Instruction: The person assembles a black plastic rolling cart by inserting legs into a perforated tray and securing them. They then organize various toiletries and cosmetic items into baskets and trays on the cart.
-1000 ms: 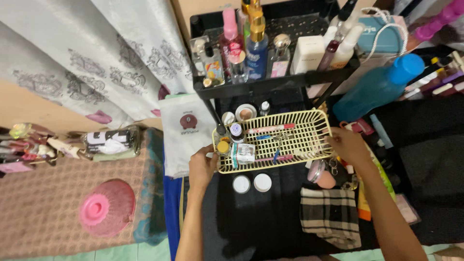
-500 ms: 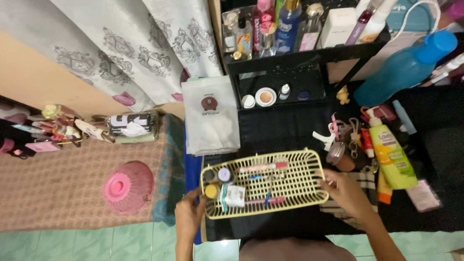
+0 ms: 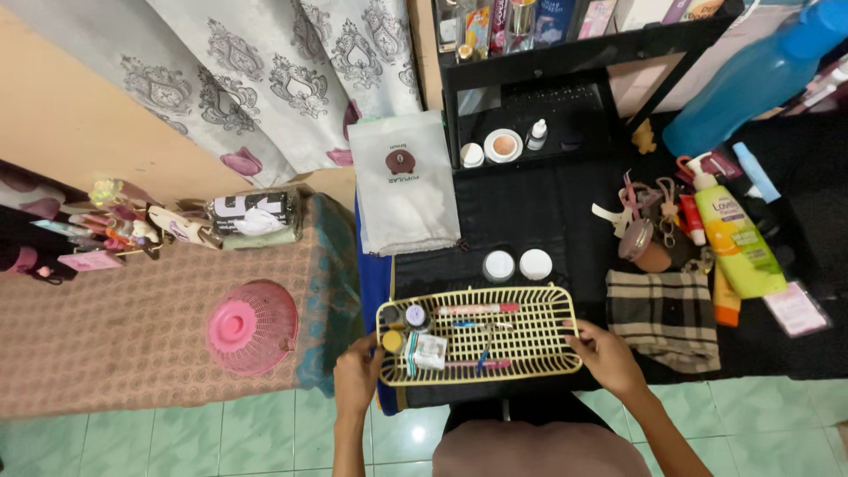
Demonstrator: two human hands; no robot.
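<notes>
A pale yellow wire-mesh tray [image 3: 539,306] rests low in the head view, at the near edge of a black mat. My left hand [image 3: 355,378] grips its left end and my right hand [image 3: 606,357] grips its right end. Inside the tray lie small round jars [image 3: 405,318], a little white packet [image 3: 430,352] and a few thin pens or pencils [image 3: 477,310]. Two white round lids [image 3: 517,265] sit on the mat just beyond the tray.
A black shelf [image 3: 565,62] holds bottles and small pots. Also here: a white cloth bag [image 3: 402,181], a checked pouch [image 3: 662,314], a yellow-green pump bottle [image 3: 735,234], a blue bottle [image 3: 751,75], a pink mesh cover [image 3: 252,327] on a patterned mat, and a curtain [image 3: 265,71].
The tray has come away from the black shelf toward me, held in both hands. Small pots under the shelf and the two white lids now show beyond it.
</notes>
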